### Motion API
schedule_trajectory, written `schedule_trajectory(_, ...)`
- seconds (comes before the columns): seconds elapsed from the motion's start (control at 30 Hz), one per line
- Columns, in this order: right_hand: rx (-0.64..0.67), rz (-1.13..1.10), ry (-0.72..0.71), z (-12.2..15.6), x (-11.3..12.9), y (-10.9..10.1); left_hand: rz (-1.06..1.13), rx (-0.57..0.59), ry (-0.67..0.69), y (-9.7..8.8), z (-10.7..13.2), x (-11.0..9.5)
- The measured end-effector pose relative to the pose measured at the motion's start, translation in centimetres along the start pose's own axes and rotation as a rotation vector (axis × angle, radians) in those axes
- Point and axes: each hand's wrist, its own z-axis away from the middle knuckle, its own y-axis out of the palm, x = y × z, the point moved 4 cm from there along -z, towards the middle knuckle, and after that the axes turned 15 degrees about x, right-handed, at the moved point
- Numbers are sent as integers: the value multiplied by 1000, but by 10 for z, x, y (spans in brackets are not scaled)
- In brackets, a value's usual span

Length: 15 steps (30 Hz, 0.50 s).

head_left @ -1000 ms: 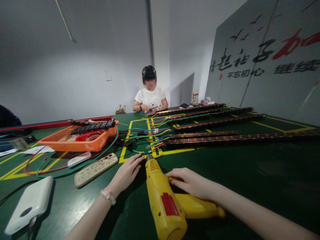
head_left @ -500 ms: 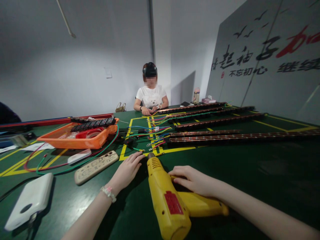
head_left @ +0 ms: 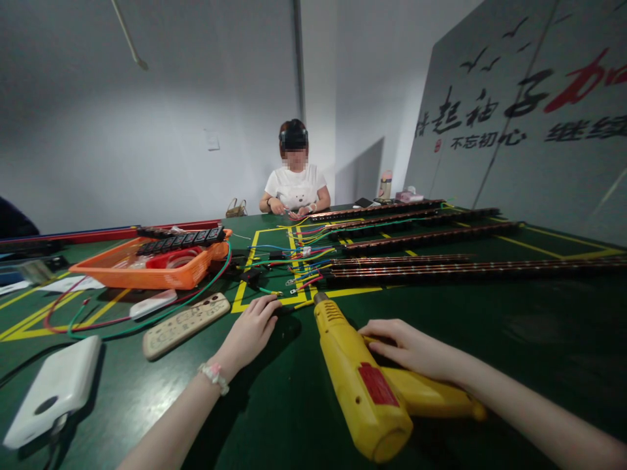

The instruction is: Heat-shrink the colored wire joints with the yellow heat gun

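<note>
A yellow heat gun (head_left: 360,375) with a red label lies on its side on the green table (head_left: 514,346), its nozzle pointing away from me. My right hand (head_left: 406,349) rests on its handle with the fingers curled over it. My left hand (head_left: 252,326) lies on the table left of the nozzle, fingers bent, their tips on something small and dark that I cannot make out. Beyond the nozzle lies a bundle of coloured wires (head_left: 294,267) on yellow floor-tape lines.
An orange tray (head_left: 147,267) holding a black switch strip stands at the left, with a beige remote (head_left: 186,323) and a white box (head_left: 51,388) nearer me. Long dark strips (head_left: 441,261) run to the right. A person in white (head_left: 295,186) sits at the far end.
The heat gun and my right hand have shifted to the right and turned a little, the nozzle now further from my left hand. My left hand has barely moved.
</note>
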Motion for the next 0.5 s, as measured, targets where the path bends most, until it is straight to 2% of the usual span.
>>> schedule_trajectory(0.23, -39, 27, -3, -3, -6, 3, 29, -19, -10, -1, 0, -2)
schedule_trajectory(0.5, -26, 1, 41, -4, 2, 1, 52, -23, -20, -1, -1, -1)
